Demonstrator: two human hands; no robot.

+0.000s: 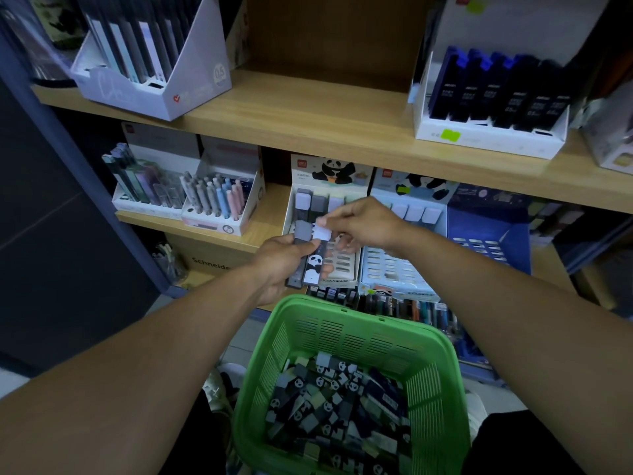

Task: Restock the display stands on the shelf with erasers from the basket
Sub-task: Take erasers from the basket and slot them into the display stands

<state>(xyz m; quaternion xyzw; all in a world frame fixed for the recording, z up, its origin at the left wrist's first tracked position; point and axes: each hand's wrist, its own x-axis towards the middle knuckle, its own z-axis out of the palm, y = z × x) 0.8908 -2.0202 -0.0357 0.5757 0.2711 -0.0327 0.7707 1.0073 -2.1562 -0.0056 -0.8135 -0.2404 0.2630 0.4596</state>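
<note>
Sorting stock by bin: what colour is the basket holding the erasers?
Green, seen in the head view: the basket is green slotted plastic.

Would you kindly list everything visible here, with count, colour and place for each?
Basket: one, green, bottom centre, below the hands.
Erasers in the basket: many, dark sleeves with panda prints, piled loose.
Held erasers: about two, grey-tipped and white-tipped, in front of the left stand.
Left panda display stand: one, white, lower shelf, a few erasers at the back.
Right panda display stand: one, pale blue, beside it, many slots bare.
Pen displays: two, white, lower shelf left.
Dark refill boxes: one white tray, top shelf right.
Shelf: wooden.
Left hand: grips the held erasers.
Right hand: pinches the white-tipped one.
</note>
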